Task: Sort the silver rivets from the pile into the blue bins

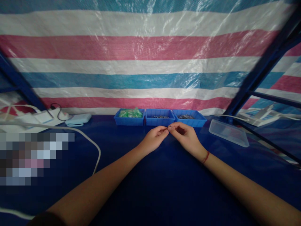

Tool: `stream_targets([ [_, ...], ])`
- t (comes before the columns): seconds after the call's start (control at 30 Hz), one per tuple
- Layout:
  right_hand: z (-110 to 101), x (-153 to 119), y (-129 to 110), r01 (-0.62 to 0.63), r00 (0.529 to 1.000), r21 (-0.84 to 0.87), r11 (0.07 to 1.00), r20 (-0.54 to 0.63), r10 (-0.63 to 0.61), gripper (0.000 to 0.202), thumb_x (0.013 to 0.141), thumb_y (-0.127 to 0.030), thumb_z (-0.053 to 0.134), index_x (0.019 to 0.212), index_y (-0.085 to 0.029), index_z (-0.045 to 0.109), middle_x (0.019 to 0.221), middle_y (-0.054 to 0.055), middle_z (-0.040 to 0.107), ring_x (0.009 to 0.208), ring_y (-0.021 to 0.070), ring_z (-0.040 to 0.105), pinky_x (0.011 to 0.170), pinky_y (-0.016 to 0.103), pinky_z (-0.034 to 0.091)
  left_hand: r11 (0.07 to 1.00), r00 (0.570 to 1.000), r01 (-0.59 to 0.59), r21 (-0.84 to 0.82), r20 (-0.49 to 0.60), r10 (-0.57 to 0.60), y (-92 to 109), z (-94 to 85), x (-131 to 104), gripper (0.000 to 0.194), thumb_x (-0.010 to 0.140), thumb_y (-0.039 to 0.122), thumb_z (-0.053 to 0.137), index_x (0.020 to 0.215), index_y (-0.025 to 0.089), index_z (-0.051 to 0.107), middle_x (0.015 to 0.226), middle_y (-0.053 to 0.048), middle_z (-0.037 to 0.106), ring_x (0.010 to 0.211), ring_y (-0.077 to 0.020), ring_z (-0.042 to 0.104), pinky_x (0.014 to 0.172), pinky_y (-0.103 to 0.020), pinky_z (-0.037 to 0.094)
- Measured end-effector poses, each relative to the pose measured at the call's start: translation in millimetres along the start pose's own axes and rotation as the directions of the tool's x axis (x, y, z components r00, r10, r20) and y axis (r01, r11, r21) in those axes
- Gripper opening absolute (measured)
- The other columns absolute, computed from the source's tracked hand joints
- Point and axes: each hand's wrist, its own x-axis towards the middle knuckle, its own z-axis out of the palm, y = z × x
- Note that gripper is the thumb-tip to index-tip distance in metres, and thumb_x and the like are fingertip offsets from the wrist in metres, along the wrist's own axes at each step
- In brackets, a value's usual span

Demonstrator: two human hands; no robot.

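Left hand [156,138] and right hand [184,135] meet fingertip to fingertip, thumb and forefinger of each drawn together in a close pinch on a small dark part [168,127]. The part sits between the fingertips, just in front of the middle bin; it is mostly covered by them and too small to identify. A thin red cord bracelet [206,157] circles the right wrist.

Three rectangular blue plastic bins with ribbed walls stand side by side. The left bin [130,121] contains green items in crinkled clear film, their form indistinct. The middle bin [160,121] and right bin [190,122] contain loose, slender, shiny metal pieces; exact type cannot be made out. To the right lies a shallow translucent plastic lid or tray [228,133] with rounded corners.

The tabletop [150,185] is smooth, dark blue. Behind it hangs woven plastic sheeting [150,47], striped red, white and blue, glossy and creased. At left, a light-blue flat object [78,119] lies near a white power strip [42,116], cut by the frame edge. A pale cable [97,150] passes out of sight behind the left forearm. Pixelation obscures the area below the strip.
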Motion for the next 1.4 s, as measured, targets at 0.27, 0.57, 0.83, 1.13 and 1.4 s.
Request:
stream_targets([
  [0.27, 1, -1, -2, -0.014, 0.999, -0.023, 1.0, -0.038, 0.013, 0.023, 0.076, -0.039, 0.062, 0.083, -0.018, 0.064, 0.075, 0.003, 0.063, 0.064, 0.0148, 0.055, 0.061, 0.029, 0.044, 0.997, 0.997, -0.047, 0.06, -0.059, 0.051, -3, -0.1, 0, 0.013, 0.082, 0.022, 0.057, 0.092, 0.014, 0.061, 0.09, -0.005, 0.066, 0.082, -0.0147, 0.062, 0.077, -0.029, 0.047],
  [0.57, 0, -1, 0, -0.028, 0.996, -0.162, 0.986, 0.076, 0.041, 0.025, 0.08, -0.039, 0.054, 0.079, -0.017, 0.065, 0.075, 0.004, 0.066, 0.065, 0.0159, 0.057, 0.062, 0.029, 0.045, 0.984, 0.969, -0.119, 0.133, -0.199, 0.144, 2, -3.4, -4, 0.014, 0.081, 0.027, 0.058, 0.09, 0.017, 0.06, 0.088, -0.002, 0.063, 0.076, -0.0123, 0.058, 0.067, -0.024, 0.045],
  [0.83, -12, 10, 6, -0.107, 0.978, -0.106, 0.989, -0.192, 0.085, 0.032, 0.077, -0.045, 0.055, 0.075, -0.015, 0.064, 0.067, 0.003, 0.063, 0.058, 0.0144, 0.054, 0.056, 0.026, 0.042, 0.926, 0.943, -0.207, 0.315, -0.187, 0.274, 0, 1.9, -9, 0.038, 0.081, 0.028, 0.058, 0.116, 0.02, 0.044, 0.098, -0.003, 0.055, 0.064, -0.0076, 0.055, 0.059, -0.022, 0.045],
  [1.13, -61, 31, 40, -0.377, 0.863, -0.353, 0.856, -0.47, 0.186, 0.052, 0.081, -0.055, 0.042, 0.066, -0.013, 0.068, 0.054, 0.004, 0.059, 0.054, 0.0176, 0.052, 0.053, 0.029, 0.034, 0.581, 0.961, -0.195, 0.79, 0.036, 0.274, -1, -6.2, 0, 0.027, 0.086, 0.02, 0.047, 0.111, 0.015, 0.056, 0.113, -0.011, 0.058, 0.104, -0.0242, 0.053, 0.092, -0.042, 0.041],
  [1.4, -36, 21, 20, -0.228, 0.934, -0.353, 0.907, -0.341, 0.102, 0.046, 0.083, -0.048, 0.042, 0.064, -0.014, 0.067, 0.055, 0.004, 0.06, 0.056, 0.0174, 0.055, 0.054, 0.028, 0.037, 0.502, 0.971, -0.225, 0.835, 0.147, 0.191, -6, -9.8, 4, 0.038, 0.086, 0.027, 0.046, 0.124, 0.028, 0.053, 0.132, -0.005, 0.052, 0.106, -0.029, 0.048, 0.089, -0.047, 0.037],
])
